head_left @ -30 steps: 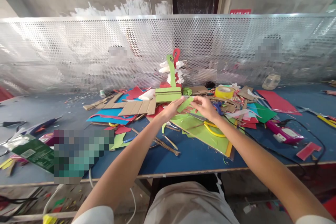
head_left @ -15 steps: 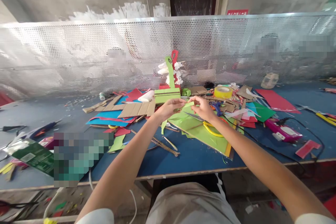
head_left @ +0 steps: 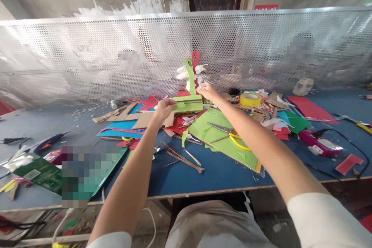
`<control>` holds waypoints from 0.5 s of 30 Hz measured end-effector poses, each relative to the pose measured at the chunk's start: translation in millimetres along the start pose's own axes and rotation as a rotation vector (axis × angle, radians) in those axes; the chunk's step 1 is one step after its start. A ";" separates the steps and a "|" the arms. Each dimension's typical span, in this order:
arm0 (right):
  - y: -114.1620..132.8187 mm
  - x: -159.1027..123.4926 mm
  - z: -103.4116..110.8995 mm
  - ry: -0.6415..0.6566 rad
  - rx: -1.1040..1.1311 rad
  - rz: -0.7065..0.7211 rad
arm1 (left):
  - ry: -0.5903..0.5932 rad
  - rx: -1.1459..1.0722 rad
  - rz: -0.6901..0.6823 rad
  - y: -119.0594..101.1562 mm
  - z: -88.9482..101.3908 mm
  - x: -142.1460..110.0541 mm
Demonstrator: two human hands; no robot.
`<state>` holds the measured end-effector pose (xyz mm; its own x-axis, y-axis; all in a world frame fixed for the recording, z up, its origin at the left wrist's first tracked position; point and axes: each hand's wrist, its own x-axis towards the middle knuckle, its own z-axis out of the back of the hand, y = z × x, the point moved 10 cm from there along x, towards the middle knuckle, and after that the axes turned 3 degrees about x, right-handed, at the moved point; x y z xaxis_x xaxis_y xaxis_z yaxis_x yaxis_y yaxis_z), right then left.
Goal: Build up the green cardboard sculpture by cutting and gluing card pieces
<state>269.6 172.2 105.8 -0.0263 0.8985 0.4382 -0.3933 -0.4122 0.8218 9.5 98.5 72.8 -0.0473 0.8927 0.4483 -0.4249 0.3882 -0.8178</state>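
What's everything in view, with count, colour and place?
Box: one, green, centre
Upright strips: two, green and red, at the box
White pieces: several, white, by the strips
Green sheets: several, green, centre-right
Scissors: one, yellow-handled, on those sheets
Cardboard: several pieces, brown, around the box
Tape roll: one, yellow, back right
Jar: one, clear, back right
Red sheet: one, red, right
Corded unit: one, magenta, right
Sticks: several, brown, front centre
Carton: one, green, front left
Table: one, blue, underneath
Scraps: many, mixed colours, across table
Screen: one, perforated silver, behind table
Door: one, dark, back wall
Left hand: one, bare, at the box's left end
Right hand: one, bare, beside the white pieces
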 end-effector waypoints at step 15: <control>20.0 9.4 -26.3 0.131 0.176 0.145 | 0.580 0.648 -0.278 -29.3 -87.7 -50.9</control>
<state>237.3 176.4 116.8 -0.1942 0.8355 0.5140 -0.2113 -0.5473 0.8098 103.6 61.8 42.3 0.5203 0.8293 0.2036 -0.7857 0.5583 -0.2663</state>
